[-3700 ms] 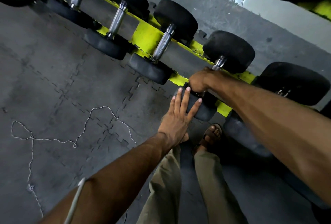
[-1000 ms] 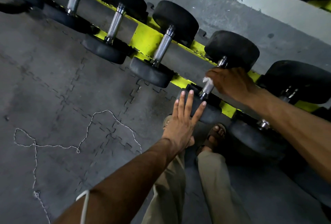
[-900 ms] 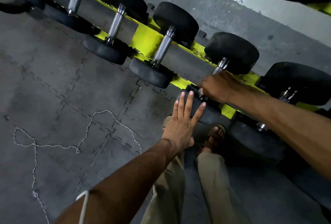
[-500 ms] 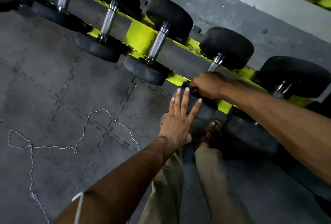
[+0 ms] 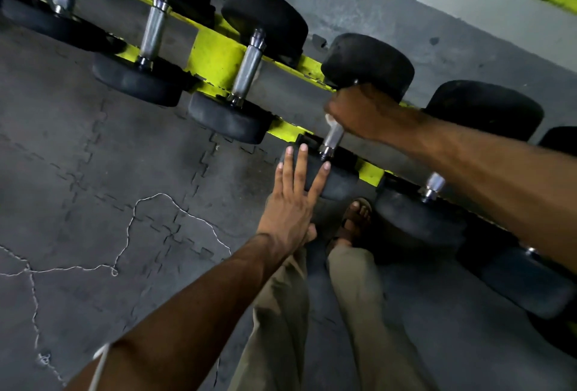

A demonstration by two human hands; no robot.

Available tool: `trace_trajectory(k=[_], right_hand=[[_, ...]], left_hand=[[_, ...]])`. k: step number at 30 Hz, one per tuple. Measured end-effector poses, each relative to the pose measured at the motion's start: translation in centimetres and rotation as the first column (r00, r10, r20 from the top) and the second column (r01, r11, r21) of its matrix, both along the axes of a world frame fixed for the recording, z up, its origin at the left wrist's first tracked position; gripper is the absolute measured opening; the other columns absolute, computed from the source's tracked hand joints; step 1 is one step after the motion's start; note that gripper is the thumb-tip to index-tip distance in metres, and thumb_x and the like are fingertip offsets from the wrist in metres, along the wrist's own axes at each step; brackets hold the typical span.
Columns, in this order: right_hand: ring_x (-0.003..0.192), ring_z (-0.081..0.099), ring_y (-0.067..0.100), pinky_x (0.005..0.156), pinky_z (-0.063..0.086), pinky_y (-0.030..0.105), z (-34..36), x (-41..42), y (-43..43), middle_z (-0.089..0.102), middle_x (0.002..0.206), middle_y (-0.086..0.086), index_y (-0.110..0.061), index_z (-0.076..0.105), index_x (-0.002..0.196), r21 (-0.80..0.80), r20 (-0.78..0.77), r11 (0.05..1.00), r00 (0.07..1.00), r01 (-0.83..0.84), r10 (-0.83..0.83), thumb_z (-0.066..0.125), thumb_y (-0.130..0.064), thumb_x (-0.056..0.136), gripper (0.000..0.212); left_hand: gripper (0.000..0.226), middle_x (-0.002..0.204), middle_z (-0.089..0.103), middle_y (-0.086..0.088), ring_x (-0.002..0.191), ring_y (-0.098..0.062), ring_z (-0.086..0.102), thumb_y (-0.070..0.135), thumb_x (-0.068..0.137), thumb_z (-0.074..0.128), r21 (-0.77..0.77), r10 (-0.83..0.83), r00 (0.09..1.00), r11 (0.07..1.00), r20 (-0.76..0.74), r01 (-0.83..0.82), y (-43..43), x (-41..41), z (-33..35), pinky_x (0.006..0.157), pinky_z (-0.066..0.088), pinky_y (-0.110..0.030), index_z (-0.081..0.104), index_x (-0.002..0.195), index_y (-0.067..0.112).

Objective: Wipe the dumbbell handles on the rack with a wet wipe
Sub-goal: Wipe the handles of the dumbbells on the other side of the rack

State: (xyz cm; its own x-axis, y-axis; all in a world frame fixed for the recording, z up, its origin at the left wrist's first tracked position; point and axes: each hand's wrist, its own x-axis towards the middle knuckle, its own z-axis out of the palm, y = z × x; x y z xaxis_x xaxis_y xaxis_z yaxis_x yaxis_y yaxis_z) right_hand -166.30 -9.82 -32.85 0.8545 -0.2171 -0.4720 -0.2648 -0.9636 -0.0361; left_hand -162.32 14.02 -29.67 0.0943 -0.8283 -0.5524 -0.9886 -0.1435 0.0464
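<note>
Fingers of your right hand curl round the upper part of the dumbbell handle, close under the far head. A scrap of white wet wipe shows at the lower edge of your fist, pressed against the metal. Below the fist the bare chrome runs down to the near head. Your left hand lies flat on that near head, fingers straight and spread, tips pointing toward the rack; it holds nothing. The dumbbell you are working on rests across the yellow rails of the rack, in a row with others: the left neighbour sits just beside it, and the right neighbour is partly hidden under your right forearm. Beneath the rack lies grey interlocking floor matting, with a thin white string trailing loosely across it, well apart from your hands. Your olive trousers and one sandalled foot show below, the foot just beside the near head.
</note>
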Motion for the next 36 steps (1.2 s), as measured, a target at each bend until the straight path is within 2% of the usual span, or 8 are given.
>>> trace_trajectory(k=[5, 10, 14, 18, 24, 29, 32, 36], right_hand=[[0.089, 0.068, 0.035, 0.06, 0.042, 0.035, 0.3, -3.1, 3.5, 0.068, 0.101, 0.003, -0.024, 0.063, 0.099, 0.245, 0.102, 0.968, 0.994, -0.048, 0.023, 0.045, -0.032, 0.096, 0.02], [0.096, 0.069, 0.031, 0.066, 0.046, 0.035, 0.2, -2.7, 0.9, 0.069, 0.109, 0.001, -0.025, 0.066, 0.1, 0.07, 0.185, 0.983, 0.966, 0.167, -0.178, 0.047, -0.031, 0.098, 0.02], [0.086, 0.067, 0.032, 0.055, 0.037, 0.031, -0.7, -3.6, 3.1, 0.062, 0.102, -0.001, -0.025, 0.059, 0.1, 0.247, 0.179, 0.965, 0.983, -0.083, 0.039, 0.046, -0.035, 0.097, 0.016], [0.071, 0.061, 0.04, 0.046, 0.046, 0.041, -1.5, -5.3, 2.8, 0.05, 0.117, 0.01, -0.021, 0.049, 0.114, 0.222, 0.382, 0.953, 0.881, 0.205, -0.279, 0.056, -0.018, 0.091, 0.024], [0.085, 0.065, 0.018, 0.071, 0.049, 0.033, -1.2, -5.4, 7.9, 0.066, 0.09, -0.004, -0.013, 0.057, 0.096, 0.694, 0.182, 0.258, 0.183, 0.672, -0.966, 0.067, -0.015, 0.089, 0.012], [0.082, 0.065, 0.012, 0.073, 0.049, 0.028, -2.3, -4.8, 7.5, 0.07, 0.088, -0.006, -0.02, 0.062, 0.093, 0.773, 0.019, -0.083, -0.154, 0.628, -0.988, 0.063, -0.022, 0.09, 0.003], [0.072, 0.061, 0.013, 0.077, 0.051, 0.037, -4.0, -4.3, 5.3, 0.067, 0.075, -0.007, -0.024, 0.065, 0.074, 0.845, -0.257, -0.395, -0.373, 0.361, -0.891, 0.062, -0.012, 0.091, 0.021], [0.094, 0.07, 0.026, 0.085, 0.055, 0.043, -5.2, -3.0, 2.2, 0.072, 0.102, 0.007, -0.015, 0.067, 0.106, 0.684, -0.718, -0.723, -0.26, -0.091, -0.646, 0.044, -0.01, 0.101, 0.024]], left_hand=[[0.142, 0.159, -0.034, -0.037, 0.152, -0.057, -0.022, 0.051, 0.072, 0.073, 0.002, 0.004, 1.0, 1.0, -0.014, -0.004, -0.2, -0.2, 0.3, 0.126, 0.015, -0.062, -0.035, 0.156, 0.014], [0.142, 0.159, -0.033, -0.037, 0.152, -0.057, -0.023, 0.053, 0.074, 0.073, 0.005, -0.005, 1.0, 1.0, -0.008, 0.005, -0.3, -0.1, 0.4, 0.126, 0.015, -0.062, -0.035, 0.156, 0.012], [0.142, 0.161, -0.031, -0.037, 0.153, -0.055, -0.021, 0.052, 0.073, 0.074, 0.006, -0.004, 1.0, 1.0, -0.015, 0.004, -0.1, 0.1, 0.8, 0.126, 0.017, -0.061, -0.032, 0.159, 0.013], [0.128, 0.167, -0.025, -0.03, 0.157, -0.047, -0.017, 0.051, 0.077, 0.067, -0.062, -0.061, 0.998, 0.996, -0.025, 0.059, -1.3, 0.2, 1.5, 0.126, 0.015, -0.061, -0.015, 0.165, 0.008], [0.142, 0.162, -0.03, -0.035, 0.154, -0.054, -0.019, 0.066, 0.073, 0.072, 0.015, -0.131, 0.989, 0.991, 0.067, 0.131, -2.4, -0.3, 0.9, 0.124, 0.011, -0.065, -0.021, 0.162, 0.006], [0.14, 0.161, -0.03, -0.037, 0.153, -0.056, -0.019, 0.062, 0.074, 0.07, 0.008, -0.108, 0.991, 0.994, 0.078, 0.107, -2.1, -0.7, 0.7, 0.124, 0.01, -0.066, -0.024, 0.16, 0.006], [0.138, 0.162, -0.029, -0.037, 0.153, -0.056, -0.019, 0.06, 0.073, 0.07, -0.016, -0.098, 0.992, 0.995, 0.075, 0.099, -2.3, -0.8, 0.5, 0.124, 0.01, -0.066, -0.021, 0.161, 0.006], [0.137, 0.163, -0.027, -0.036, 0.153, -0.056, -0.019, 0.059, 0.072, 0.071, -0.029, -0.095, 0.993, 0.995, 0.065, 0.097, -2.1, -0.8, 0.3, 0.124, 0.01, -0.067, -0.017, 0.163, 0.006]])
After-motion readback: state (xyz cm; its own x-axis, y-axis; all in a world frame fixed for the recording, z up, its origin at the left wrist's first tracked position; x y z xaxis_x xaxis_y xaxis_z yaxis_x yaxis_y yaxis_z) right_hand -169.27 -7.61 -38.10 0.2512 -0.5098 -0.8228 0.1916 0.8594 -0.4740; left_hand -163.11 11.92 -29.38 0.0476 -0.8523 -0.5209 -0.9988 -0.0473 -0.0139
